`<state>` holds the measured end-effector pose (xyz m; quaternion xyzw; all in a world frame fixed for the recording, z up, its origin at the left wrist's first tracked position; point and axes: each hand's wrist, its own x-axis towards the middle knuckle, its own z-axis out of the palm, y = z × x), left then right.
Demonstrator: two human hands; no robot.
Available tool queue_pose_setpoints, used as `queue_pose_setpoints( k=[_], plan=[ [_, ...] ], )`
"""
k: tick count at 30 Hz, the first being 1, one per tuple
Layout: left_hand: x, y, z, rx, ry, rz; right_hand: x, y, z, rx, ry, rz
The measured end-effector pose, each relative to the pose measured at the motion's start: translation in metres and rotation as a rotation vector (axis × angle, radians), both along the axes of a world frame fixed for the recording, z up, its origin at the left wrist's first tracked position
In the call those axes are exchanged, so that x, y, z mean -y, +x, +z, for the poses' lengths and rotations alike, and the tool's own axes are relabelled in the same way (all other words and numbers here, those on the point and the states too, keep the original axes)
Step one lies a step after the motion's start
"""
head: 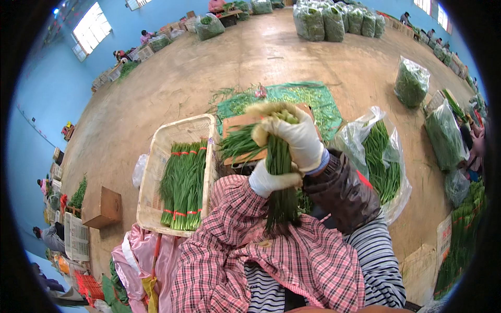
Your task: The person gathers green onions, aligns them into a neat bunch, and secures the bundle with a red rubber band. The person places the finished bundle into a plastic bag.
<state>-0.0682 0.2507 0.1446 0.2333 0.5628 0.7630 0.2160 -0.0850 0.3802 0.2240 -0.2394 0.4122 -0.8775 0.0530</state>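
Note:
In the head view, both my hands wear white gloves and hold one upright bunch of long green chives (278, 156), probably garlic chives. My left hand (272, 180) wraps the bunch at mid-length. My right hand (295, 135) grips it higher up, around the pale stem ends; motion blurs this glove. The dark leaf tips hang down over my pink plaid smock. Behind the hands, loose chives (240, 143) lie on a brown board (231, 122). To the left, a white plastic crate (156, 160) holds several bunches (184, 184) tied with red bands.
A green sheet (328, 105) strewn with trimmings lies beyond the board. Right of me stands an open clear plastic bag (403, 187) of chives. A cardboard box (102, 207) sits on the floor at left. Filled bags (332, 25) and other seated people line the hall.

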Motion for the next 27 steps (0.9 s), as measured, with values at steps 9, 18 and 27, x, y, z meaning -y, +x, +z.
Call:
queue_pose_setpoints(
  k=[9,18,27],
  plan=[
    [0.093,-0.048,-0.001,-0.021,0.368,0.656,-0.075,-0.022,-0.054,-0.008,0.167,-0.279],
    [0.179,-0.044,-0.029,0.146,0.766,0.992,-0.100,0.026,-0.153,0.261,0.503,-0.176],
    [0.183,-0.041,-0.034,0.165,0.783,0.965,-0.039,0.029,-0.155,-0.193,1.141,0.085]
  ],
)
